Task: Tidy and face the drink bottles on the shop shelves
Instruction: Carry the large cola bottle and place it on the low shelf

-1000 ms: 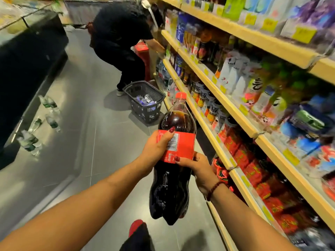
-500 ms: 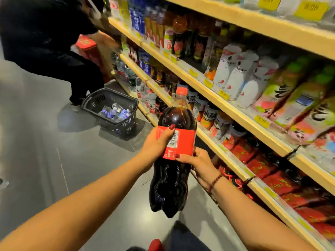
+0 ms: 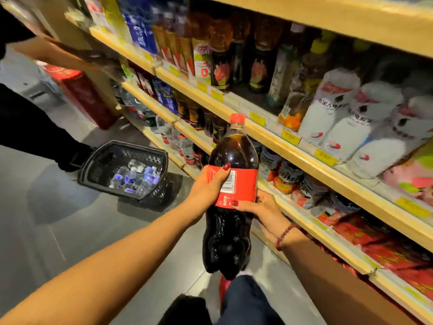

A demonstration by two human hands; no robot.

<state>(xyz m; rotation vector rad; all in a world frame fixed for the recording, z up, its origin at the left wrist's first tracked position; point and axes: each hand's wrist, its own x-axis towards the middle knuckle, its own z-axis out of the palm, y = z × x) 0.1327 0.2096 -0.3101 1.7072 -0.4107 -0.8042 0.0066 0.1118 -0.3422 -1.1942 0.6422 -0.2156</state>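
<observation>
light: dim, warm | glare: sheen on grey floor (image 3: pixel 93 231) | blur: motion-smeared shelf bottles (image 3: pixel 140 31) upper left | edges: wide-angle bowing

Glossy plastic cola bottle (image 3: pixel 230 231) (paper-like label), wooden shelves (image 3: pixel 293 141)

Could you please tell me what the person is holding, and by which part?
A large cola bottle, upright, gripped at its red label: left hand on the left side, right hand at the lower right edge.

You see a dark cola bottle (image 3: pixel 230 195) with a red cap, red label and black-and-white barcode; the basket (image 3: pixel 121 170) is black mesh.
</observation>
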